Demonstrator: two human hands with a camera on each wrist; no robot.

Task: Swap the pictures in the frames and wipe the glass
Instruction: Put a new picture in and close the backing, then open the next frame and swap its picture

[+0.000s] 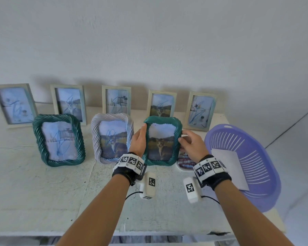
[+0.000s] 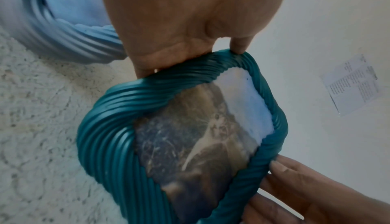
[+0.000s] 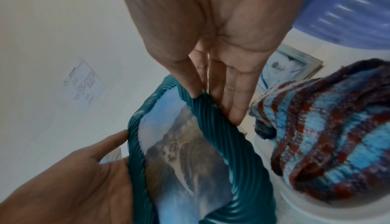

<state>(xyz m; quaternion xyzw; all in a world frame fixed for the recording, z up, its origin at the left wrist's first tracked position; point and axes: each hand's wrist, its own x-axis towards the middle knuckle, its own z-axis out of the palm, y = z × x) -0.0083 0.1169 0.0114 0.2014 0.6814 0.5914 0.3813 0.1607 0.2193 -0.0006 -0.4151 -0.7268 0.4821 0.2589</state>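
both forearms are stretched forward, side by side, each wrist banded with a marker-covered cuff. the left hand [image 1: 138,139] is set against the left edge of the teal frame [image 1: 178,128], thumb tip at its upper left corner, fingers hidden behind the frame. the right hand [image 1: 191,143] is placed on the frame's right edge, thumb laid on the front rim, straight fingers [image 3: 236,94] pressed along its back.
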